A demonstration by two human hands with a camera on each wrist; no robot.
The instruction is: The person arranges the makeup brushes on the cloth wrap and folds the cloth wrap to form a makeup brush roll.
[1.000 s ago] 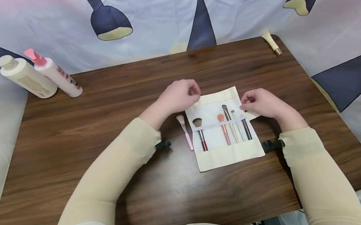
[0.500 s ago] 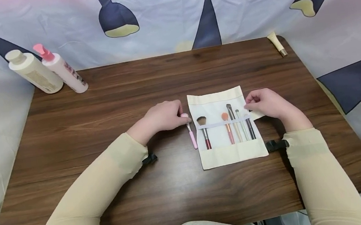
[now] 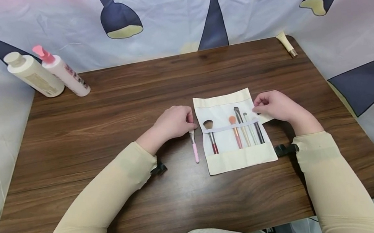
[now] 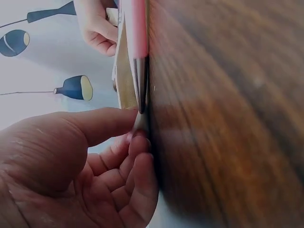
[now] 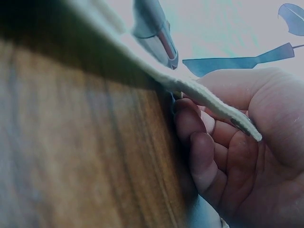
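My left hand (image 3: 176,121) pinches a pink-handled makeup brush (image 3: 196,153) by its bristle end, left of a cream cloth brush roll (image 3: 240,161). In the left wrist view, thumb and fingertips close round the pale bristles of the brush (image 4: 139,35), low over the table. The roll lies unfolded, with several brushes tucked under its elastic band, among them a red-handled brush (image 3: 213,144) and an orange-tipped brush (image 3: 236,134). At the roll's right edge, my right hand (image 3: 276,107) pinches the cloth beside a small flap (image 5: 209,100), which the right wrist view shows between thumb and fingers.
Two pump or capped bottles, a white bottle (image 3: 35,78) and a pink-topped bottle (image 3: 68,78), stand at the back left of the wooden table (image 3: 118,93). A small cream tube (image 3: 286,45) lies near the back right corner. A printed curtain (image 3: 168,14) hangs behind.
My left hand has come from the roll's upper left corner down to the pink brush and taken hold of it. The brush has shifted slightly left and toward me. My right hand stays put.
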